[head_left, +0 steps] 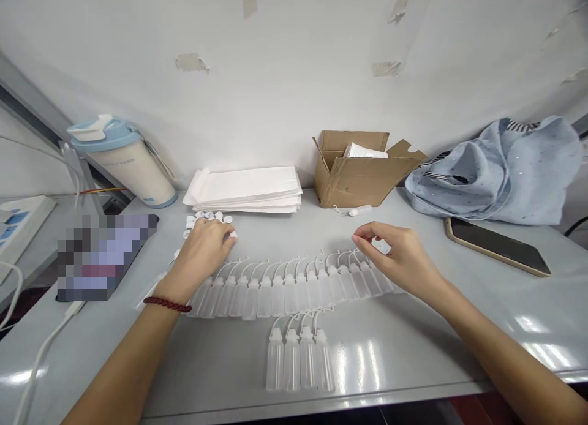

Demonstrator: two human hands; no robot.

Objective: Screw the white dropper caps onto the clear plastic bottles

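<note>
- Translucent plastic squeeze bottles (280, 296), thin curved white tubes on top: long arc lying flat across the worktop (413, 376), tubes pointing away from the person
- Four more bottles (299, 359) in a short row just nearer the person, below the arc's middle
- Cloth bag (498, 180), pale blue with striped trim, far right on the worktop
- Cardboard box (353, 174), flaps open, white packets (366, 150) inside
- Stack of white paper sleeves (243, 189), against the wall, left of the box
- Tumbler (122, 161) with blue lid, lying tilted at far left
- Phone (498, 246), face up, right of the right hand
- Left hand (199, 256) over the arc's left end, fingers curled down; grip state cannot be told
- Right hand (395, 258) over the arc's right end, thumb and forefinger close together; white bit (380, 246) at the grip, clamped or not unclear
- Red beaded bracelet (168, 304) on left wrist
- Small white caps (204, 218) in a loose cluster, just beyond the left hand
</note>
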